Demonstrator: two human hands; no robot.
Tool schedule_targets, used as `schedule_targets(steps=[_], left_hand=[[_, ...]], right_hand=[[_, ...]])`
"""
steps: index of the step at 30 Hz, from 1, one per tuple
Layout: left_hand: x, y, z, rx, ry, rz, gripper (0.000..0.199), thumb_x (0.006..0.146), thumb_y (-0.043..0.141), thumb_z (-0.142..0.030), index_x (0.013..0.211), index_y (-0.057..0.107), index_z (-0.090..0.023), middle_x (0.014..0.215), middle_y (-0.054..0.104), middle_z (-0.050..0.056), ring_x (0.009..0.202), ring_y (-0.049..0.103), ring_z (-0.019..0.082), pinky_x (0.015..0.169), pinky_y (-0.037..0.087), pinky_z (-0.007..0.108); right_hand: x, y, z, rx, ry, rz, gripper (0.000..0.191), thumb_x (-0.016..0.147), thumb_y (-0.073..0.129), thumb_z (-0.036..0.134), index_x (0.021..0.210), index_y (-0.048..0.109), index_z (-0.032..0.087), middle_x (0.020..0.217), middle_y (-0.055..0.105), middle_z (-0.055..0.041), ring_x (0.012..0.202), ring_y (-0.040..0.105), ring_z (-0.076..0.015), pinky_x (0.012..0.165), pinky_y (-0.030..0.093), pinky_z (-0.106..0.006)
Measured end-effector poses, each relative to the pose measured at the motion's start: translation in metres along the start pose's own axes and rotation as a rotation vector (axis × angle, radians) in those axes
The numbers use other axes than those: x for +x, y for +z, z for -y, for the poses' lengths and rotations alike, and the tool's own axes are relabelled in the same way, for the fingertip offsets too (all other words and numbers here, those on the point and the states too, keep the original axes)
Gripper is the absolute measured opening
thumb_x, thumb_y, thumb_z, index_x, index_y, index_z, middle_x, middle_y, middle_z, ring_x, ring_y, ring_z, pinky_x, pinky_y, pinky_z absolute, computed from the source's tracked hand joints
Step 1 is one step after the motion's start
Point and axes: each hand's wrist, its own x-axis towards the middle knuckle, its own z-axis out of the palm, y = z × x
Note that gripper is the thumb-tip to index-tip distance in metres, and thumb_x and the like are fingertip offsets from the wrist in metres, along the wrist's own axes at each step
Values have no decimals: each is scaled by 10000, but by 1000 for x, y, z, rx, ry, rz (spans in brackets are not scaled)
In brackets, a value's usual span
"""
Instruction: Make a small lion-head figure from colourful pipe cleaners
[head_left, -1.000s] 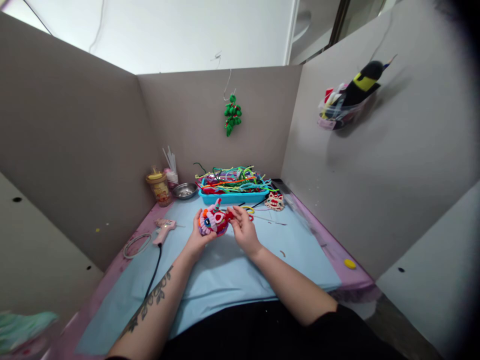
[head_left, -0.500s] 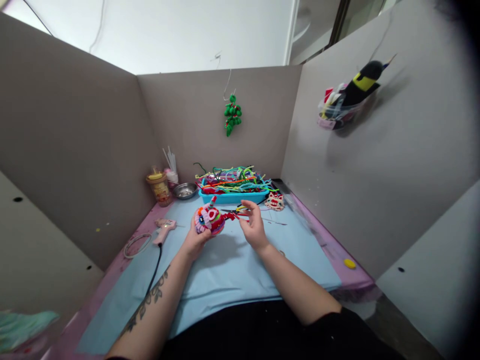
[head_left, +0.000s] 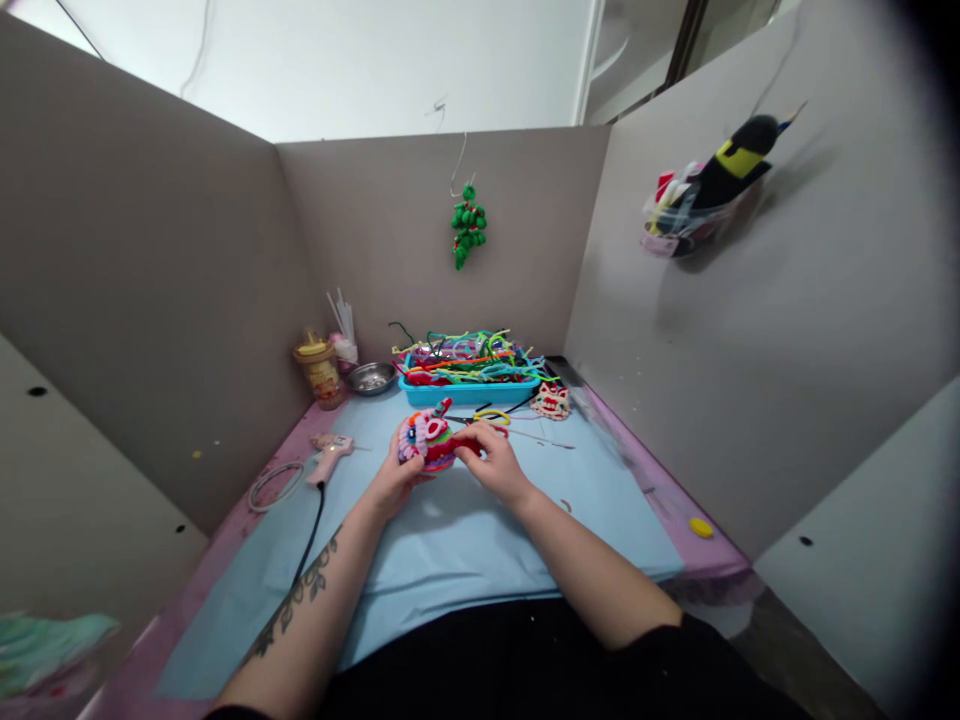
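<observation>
A colourful chenille-stem figure [head_left: 433, 440] with a white-fringed eye is held up over the blue cloth. My left hand [head_left: 394, 480] is wrapped round its left and lower side. On its right side, my right hand [head_left: 495, 462] pinches a red chenille piece [head_left: 466, 444] that juts from the figure; the fingers partly cover it. Just behind the hands lie scissors [head_left: 493, 416] with yellow and red handles, partly hidden by my right hand.
A blue tray [head_left: 469, 393] heaped with chenille stems stands at the back. A pink glue gun [head_left: 330, 458] with its cord lies left, near a lidded cup [head_left: 321, 372] and a metal bowl [head_left: 371, 378]. A patterned piece [head_left: 551, 401] lies right of the tray. Grey partitions surround the table.
My right hand has moved left and in against the figure, its raised fingers now closing round the red piece. The figure has shifted slightly right in my left hand.
</observation>
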Motion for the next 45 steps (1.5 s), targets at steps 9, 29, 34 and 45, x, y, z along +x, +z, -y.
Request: schedule_targets(steps=[9,29,34,45], left_hand=[[2,-6,6,-28,-81,13,896,733,744,-495,1471,287,-275,1229,609,131,891,667,232,681,538,298],[7,-15,15,-127,-81,31,761,796,700,-473,1436,358,-245,1092,669,103,820,681,194,601,531,252],[7,-12,8,-30,-27,18,845,739,738,-513,1446,350,-259,1230,616,126,904,674,217,651,532,258],[7,-6,6,-134,-113,-26,710,763,690,-564,1341,453,-226,1142,659,106,877,686,209,589,563,265]], right_hand=[[1,-3,-7,2,-86,29,78,887,560,193,890,637,210,858,608,-50,813,565,-184,700,476,-303],[2,-6,-9,-23,-134,26,275,856,585,185,1119,624,255,1125,554,-85,1072,556,-221,935,468,-402],[1,-4,-14,2,-21,0,275,830,621,221,1104,607,246,1143,559,-94,1093,559,-224,882,509,-375],[-5,-3,-7,-290,-171,-226,82,870,589,227,928,648,235,1052,570,-86,1033,558,-241,950,442,-459]])
